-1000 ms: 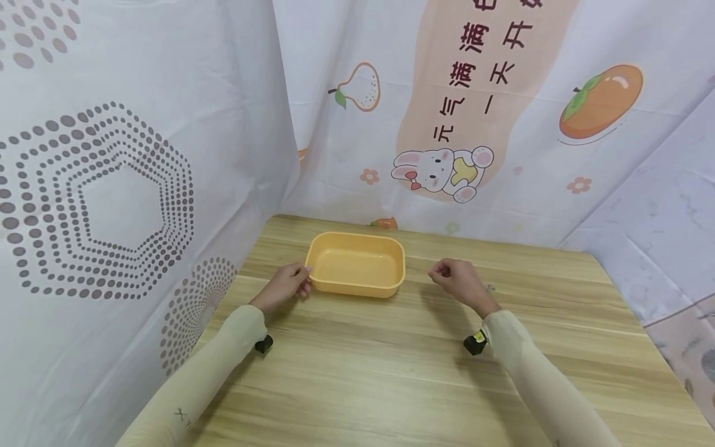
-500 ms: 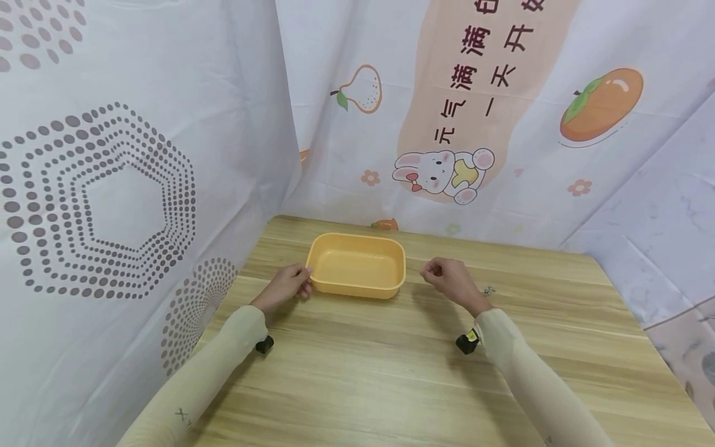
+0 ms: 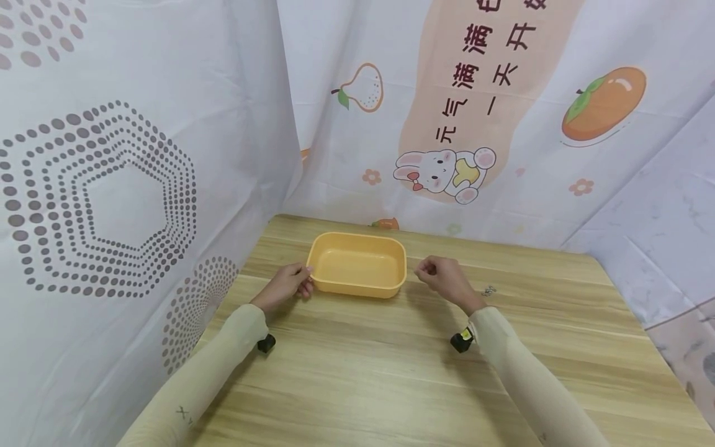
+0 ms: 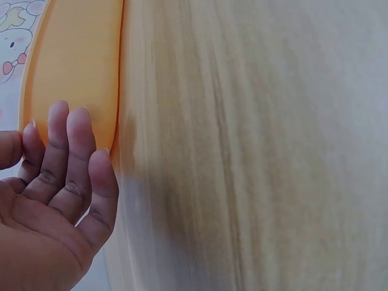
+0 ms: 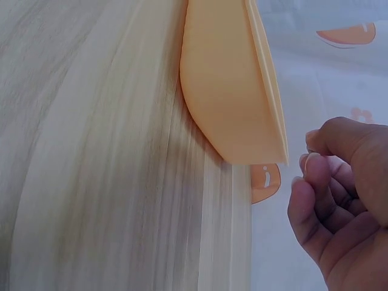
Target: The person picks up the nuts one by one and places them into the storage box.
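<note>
An orange-yellow plastic basin [image 3: 357, 267], rectangular with rounded corners, stands on the wooden table. My left hand [image 3: 286, 287] holds its left end, the thumb and index finger pinching the rim; in the left wrist view the other fingers [image 4: 79, 145] lie along the outer wall. Off the basin's right end hovers my right hand [image 3: 447, 279], thumb and fingertips together. Between them the right wrist view shows a tiny greyish object [image 5: 308, 153], its kind too small to tell. Right of that hand's wrist, several small metallic pieces [image 3: 489, 290] lie in a little heap.
The wooden table [image 3: 368, 366] reaches toward me and to the right. White printed curtains [image 3: 346, 149] hang behind it and along the left side [image 3: 234, 124]. A dark camera [image 3: 462, 340] sits under the right wrist, another [image 3: 266, 343] under the left.
My right hand has moved left, closer to the basin's right end, uncovering more of the small metallic pieces. The left hand and the basin stay in place.
</note>
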`<state>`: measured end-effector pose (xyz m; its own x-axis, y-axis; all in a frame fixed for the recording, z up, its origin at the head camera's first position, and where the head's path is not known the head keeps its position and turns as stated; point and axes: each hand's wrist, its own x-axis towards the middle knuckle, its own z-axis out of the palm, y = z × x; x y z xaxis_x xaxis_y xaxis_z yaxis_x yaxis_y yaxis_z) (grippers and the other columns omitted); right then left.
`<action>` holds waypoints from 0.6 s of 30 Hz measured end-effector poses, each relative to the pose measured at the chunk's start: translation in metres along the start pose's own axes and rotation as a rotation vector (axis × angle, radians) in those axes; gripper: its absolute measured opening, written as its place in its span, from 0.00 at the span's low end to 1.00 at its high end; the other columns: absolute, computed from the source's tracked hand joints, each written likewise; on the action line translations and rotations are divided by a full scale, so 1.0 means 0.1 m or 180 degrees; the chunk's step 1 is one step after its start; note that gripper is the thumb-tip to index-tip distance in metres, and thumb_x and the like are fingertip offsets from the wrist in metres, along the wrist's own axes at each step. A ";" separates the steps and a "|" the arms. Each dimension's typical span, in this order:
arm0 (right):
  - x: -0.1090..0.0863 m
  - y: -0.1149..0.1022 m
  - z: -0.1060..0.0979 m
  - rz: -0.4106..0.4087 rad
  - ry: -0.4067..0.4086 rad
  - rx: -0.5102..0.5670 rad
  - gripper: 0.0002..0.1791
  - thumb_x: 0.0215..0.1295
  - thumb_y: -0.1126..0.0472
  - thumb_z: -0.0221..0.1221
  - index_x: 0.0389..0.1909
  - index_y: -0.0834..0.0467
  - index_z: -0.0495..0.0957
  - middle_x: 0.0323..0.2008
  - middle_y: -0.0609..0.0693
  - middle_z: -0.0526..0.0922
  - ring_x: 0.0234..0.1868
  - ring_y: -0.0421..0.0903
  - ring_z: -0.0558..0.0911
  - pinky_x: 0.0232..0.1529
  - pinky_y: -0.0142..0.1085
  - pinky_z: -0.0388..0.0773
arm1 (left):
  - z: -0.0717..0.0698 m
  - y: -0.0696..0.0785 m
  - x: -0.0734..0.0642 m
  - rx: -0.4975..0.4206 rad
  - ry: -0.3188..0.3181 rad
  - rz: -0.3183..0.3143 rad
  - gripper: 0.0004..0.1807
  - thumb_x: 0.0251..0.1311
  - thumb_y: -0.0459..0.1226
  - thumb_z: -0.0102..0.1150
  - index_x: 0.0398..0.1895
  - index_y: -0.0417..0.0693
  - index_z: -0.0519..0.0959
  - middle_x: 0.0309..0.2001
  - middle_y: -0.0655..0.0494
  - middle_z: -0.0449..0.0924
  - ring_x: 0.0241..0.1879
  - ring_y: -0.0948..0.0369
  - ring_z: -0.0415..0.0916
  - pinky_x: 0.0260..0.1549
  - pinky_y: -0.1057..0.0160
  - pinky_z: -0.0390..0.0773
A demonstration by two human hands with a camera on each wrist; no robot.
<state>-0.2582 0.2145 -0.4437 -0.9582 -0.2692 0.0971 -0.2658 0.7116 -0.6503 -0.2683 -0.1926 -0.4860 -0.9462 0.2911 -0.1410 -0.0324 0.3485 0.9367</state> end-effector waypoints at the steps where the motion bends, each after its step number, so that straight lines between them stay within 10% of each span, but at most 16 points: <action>1: 0.01 0.00 0.01 -0.0014 0.0001 -0.0001 0.07 0.73 0.60 0.64 0.40 0.60 0.83 0.31 0.50 0.84 0.25 0.43 0.80 0.25 0.35 0.80 | 0.00 0.00 0.00 -0.0014 0.0004 -0.0014 0.20 0.83 0.44 0.44 0.43 0.35 0.77 0.35 0.44 0.82 0.32 0.55 0.80 0.33 0.62 0.81; 18: 0.09 -0.13 0.10 -0.0079 -0.0064 0.0076 0.07 0.72 0.59 0.65 0.39 0.59 0.84 0.31 0.50 0.85 0.26 0.43 0.79 0.25 0.34 0.80 | -0.01 -0.01 0.01 -0.0099 0.0001 -0.0061 0.20 0.82 0.45 0.45 0.45 0.35 0.77 0.37 0.43 0.82 0.32 0.55 0.80 0.35 0.62 0.82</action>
<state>-0.2619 0.1958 -0.4420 -0.9489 -0.2999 0.0984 -0.2867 0.6889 -0.6657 -0.2696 -0.1934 -0.4871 -0.9455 0.2843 -0.1590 -0.0606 0.3261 0.9434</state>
